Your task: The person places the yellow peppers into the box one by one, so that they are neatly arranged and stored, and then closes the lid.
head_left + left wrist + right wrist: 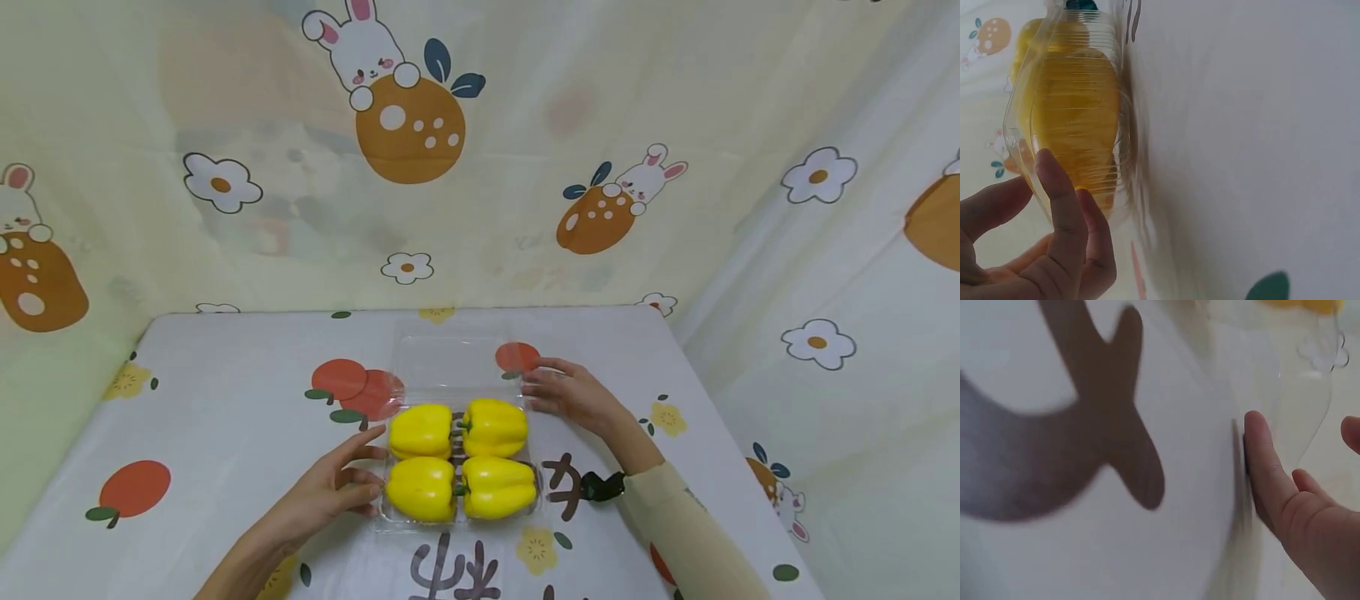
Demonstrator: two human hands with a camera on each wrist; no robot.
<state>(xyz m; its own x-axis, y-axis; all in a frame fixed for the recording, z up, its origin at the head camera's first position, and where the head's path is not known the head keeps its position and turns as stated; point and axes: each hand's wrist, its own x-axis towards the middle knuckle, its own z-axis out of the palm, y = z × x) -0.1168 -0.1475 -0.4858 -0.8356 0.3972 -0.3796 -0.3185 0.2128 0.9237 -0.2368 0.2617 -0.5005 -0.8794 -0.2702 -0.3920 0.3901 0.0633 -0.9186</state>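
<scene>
Several yellow bell peppers (498, 487) with green stems lie in two rows in a clear plastic clamshell box (427, 527). Its transparent lid (450, 360) is folded back flat on the far side. My left hand (330, 483) is at the box's left side, fingers spread and lightly bent. In the left wrist view, fingertips (1044, 159) touch the ribbed wall near the rim. My right hand (573, 396) is beside the lid's right edge, fingers loosely extended towards it. The right wrist view shows its fingers (1266, 453) near the clear plastic, with nothing held.
A white tablecloth (240, 400) printed with red fruit, flowers and dark lettering covers the table. Pale curtains (510, 225) with rabbits and flowers hang behind and at both sides. A small black object (602, 487) is at the right sleeve's cuff.
</scene>
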